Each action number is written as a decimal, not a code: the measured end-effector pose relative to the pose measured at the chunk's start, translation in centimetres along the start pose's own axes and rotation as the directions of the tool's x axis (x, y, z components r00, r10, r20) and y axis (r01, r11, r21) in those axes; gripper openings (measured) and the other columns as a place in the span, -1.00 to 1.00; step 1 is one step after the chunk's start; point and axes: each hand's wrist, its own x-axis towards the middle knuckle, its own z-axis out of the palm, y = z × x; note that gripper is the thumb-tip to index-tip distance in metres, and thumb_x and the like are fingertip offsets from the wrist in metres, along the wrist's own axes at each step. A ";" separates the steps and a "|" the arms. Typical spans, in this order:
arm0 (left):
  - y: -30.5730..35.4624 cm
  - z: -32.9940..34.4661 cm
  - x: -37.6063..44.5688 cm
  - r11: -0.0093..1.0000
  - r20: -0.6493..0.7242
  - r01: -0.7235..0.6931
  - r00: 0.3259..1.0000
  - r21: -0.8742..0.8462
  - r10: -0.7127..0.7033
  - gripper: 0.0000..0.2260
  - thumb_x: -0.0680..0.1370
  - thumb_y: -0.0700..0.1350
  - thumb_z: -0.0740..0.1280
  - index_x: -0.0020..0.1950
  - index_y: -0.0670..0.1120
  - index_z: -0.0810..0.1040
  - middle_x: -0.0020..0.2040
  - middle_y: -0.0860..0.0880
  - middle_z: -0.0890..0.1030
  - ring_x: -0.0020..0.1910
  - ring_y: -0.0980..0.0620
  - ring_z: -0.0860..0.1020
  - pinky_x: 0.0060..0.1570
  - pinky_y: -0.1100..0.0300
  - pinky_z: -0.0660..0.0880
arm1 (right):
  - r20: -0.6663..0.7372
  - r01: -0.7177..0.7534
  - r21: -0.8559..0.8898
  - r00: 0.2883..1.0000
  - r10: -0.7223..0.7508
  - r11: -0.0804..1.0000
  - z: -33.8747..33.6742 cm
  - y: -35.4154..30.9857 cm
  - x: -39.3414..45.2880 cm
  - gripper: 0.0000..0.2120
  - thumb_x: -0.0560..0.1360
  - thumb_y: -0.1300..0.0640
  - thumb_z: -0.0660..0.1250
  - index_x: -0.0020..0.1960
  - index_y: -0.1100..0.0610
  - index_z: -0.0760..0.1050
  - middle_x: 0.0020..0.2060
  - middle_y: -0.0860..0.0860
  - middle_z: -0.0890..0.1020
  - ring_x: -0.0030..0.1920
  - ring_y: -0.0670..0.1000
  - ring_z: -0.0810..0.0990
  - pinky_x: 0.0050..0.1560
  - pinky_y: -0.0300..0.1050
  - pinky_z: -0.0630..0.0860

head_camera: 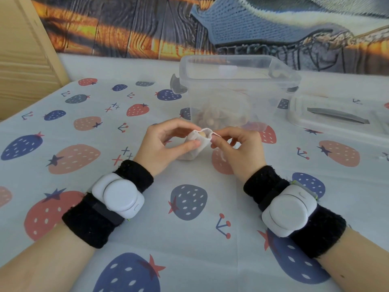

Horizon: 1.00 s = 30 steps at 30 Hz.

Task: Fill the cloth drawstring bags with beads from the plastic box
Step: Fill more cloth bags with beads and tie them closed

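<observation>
Drawstring bag (194,144) filling: I am pinching its mouth apart, left hand (166,144) and right hand (237,147) each gripping rim cloth.
One bead (202,134) is showing inside; I am judging that a wide mouth near the plastic box (237,89) limits spills.

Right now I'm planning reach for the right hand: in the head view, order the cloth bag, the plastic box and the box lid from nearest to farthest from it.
1. Cloth bag: pinched at its mouth by the right hand.
2. Plastic box: just beyond the hands.
3. Box lid: lying flat, far right.
</observation>
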 end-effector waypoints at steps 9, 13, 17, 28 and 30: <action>-0.5 -0.1 0.2 1.000 -0.024 0.011 1.000 -0.020 -0.011 -0.94 0.52 -0.20 0.30 -0.09 -0.09 0.55 -0.05 -0.14 0.65 -0.01 -0.04 0.61 0.08 0.16 0.49 | 0.026 -0.017 0.066 1.000 0.016 0.998 0.2 -0.4 -0.1 -0.72 0.57 0.23 0.21 -0.29 0.08 0.50 -0.54 -0.06 0.38 -0.48 -0.12 0.33 -0.41 -0.37 0.33; -0.8 -0.1 0.3 0.999 0.020 0.014 1.000 -0.052 -0.013 -0.98 0.54 -0.17 0.30 -0.07 -0.09 0.52 0.02 -0.12 0.65 0.06 -0.08 0.60 0.13 0.13 0.49 | 0.034 -0.011 0.066 0.999 0.008 0.998 0.2 -0.3 -0.1 -0.76 0.57 0.22 0.23 -0.26 0.14 0.53 -0.54 -0.07 0.38 -0.49 -0.12 0.33 -0.42 -0.37 0.33; -0.7 -0.1 0.2 0.996 0.020 0.040 0.999 -0.079 -0.039 -0.79 0.41 -0.05 0.42 0.00 -0.04 0.53 -0.06 0.06 0.66 -0.01 0.07 0.60 0.03 0.27 0.47 | 0.004 -0.001 0.077 1.000 0.001 0.997 0.3 0.0 0.0 -0.73 0.56 0.21 0.24 -0.30 0.07 0.51 -0.57 -0.12 0.38 -0.51 -0.12 0.34 -0.39 -0.34 0.35; -1.4 -0.3 0.0 0.975 0.119 0.140 0.980 0.172 -0.162 -0.65 0.34 -0.24 0.54 0.08 -0.08 0.56 -0.04 0.07 0.63 -0.03 0.10 0.59 0.08 0.16 0.51 | -0.099 0.095 0.090 0.991 -0.086 0.991 0.2 -0.2 0.1 -0.76 0.51 0.10 0.22 -0.32 -0.05 0.49 -0.56 -0.17 0.42 -0.47 -0.15 0.37 -0.31 -0.36 0.34; -1.4 -0.4 0.1 0.976 0.125 0.147 0.978 0.161 -0.168 -0.65 0.35 -0.28 0.52 0.08 -0.09 0.56 -0.03 0.06 0.63 -0.03 0.12 0.59 0.07 0.23 0.50 | -0.071 0.102 0.092 0.993 -0.095 0.991 0.1 -0.2 0.0 -0.76 0.50 0.10 0.24 -0.34 -0.01 0.50 -0.56 -0.17 0.43 -0.44 -0.14 0.36 -0.29 -0.33 0.34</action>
